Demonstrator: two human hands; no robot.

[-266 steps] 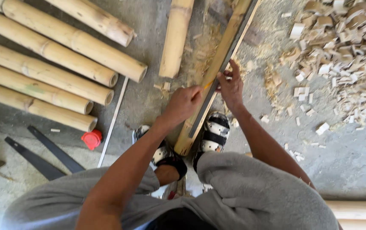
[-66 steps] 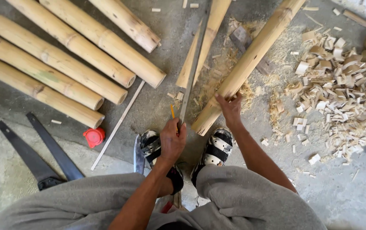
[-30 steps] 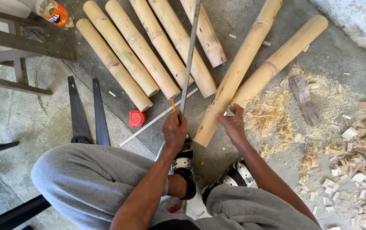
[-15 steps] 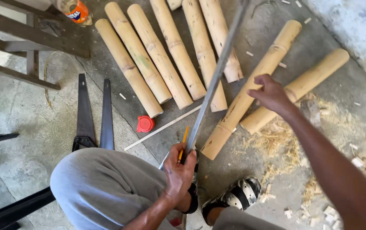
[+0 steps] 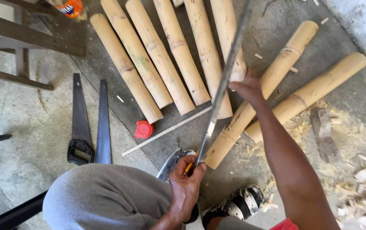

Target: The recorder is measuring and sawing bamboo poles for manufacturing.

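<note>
My left hand (image 5: 186,188) is low in the middle, shut on an orange pencil (image 5: 186,168) and on the near end of a long flat metal strip (image 5: 221,91). The strip slants up and to the right, over the bamboo. My right hand (image 5: 246,87) is farther up, its fingers curled at the strip and resting on a bamboo pole (image 5: 263,91) that lies diagonally. A second loose pole (image 5: 315,91) lies beside it on the right. Several more bamboo poles (image 5: 166,55) lie side by side at the top.
Two handsaws (image 5: 90,123) lie on the concrete at the left. A red cap (image 5: 143,129) and a thin pale stick (image 5: 166,131) sit below the poles. A wooden frame (image 5: 21,44) stands top left, wood chips (image 5: 362,187) lie at the right, my shoe (image 5: 238,204) below.
My right hand went from the pole's near end up along it to the strip. My left hand came back toward my knees with the pencil and strip. The view turned left.
</note>
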